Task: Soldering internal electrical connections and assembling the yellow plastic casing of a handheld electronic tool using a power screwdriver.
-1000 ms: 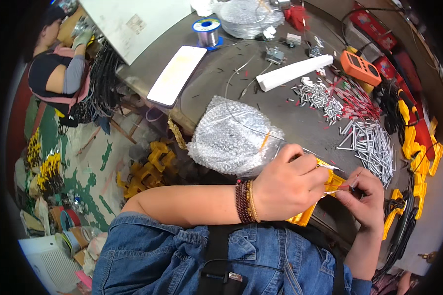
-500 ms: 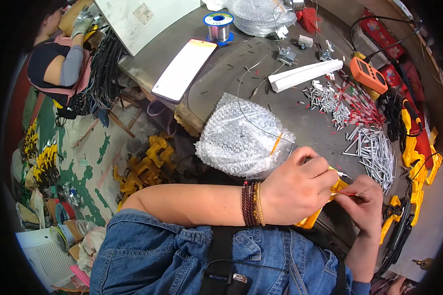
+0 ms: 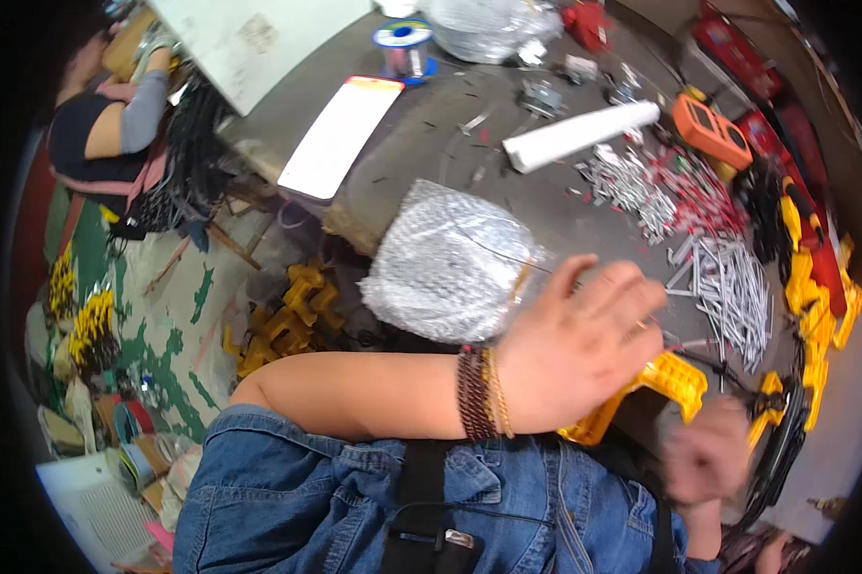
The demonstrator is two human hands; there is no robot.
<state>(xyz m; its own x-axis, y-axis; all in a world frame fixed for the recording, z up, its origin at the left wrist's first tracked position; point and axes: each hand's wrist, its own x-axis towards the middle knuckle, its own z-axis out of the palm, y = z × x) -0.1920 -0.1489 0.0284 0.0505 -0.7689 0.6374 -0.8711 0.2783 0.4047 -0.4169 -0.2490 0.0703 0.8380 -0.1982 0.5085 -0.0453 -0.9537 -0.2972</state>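
Note:
My left hand (image 3: 584, 349) is over a yellow plastic frame (image 3: 675, 380), which sticks out below and to the right of its fingers. Those fingers are bent, and their tips and anything between them are hidden. My right hand (image 3: 708, 452) is smeared by motion just below the frame's right end, so its fingers cannot be read. A thin dark wire lies across a bubble-wrapped bundle (image 3: 450, 263), left of my left hand, towards that hand. Beyond my hands are a pile of silvery metal pins (image 3: 730, 297) and red-ended small parts (image 3: 694, 191).
A phone (image 3: 340, 137) with a bright screen lies near the table's left edge. Behind it are a solder spool (image 3: 402, 50) and a white rolled strip (image 3: 581, 136). An orange meter (image 3: 711, 131) and several yellow plastic parts (image 3: 814, 330) line the right side. Another person (image 3: 115, 134) sits at far left.
My right hand has moved down, away from my left hand and the yellow frame, uncovering the frame's right end. The left hand's fingers have lifted slightly. The view has shifted a little.

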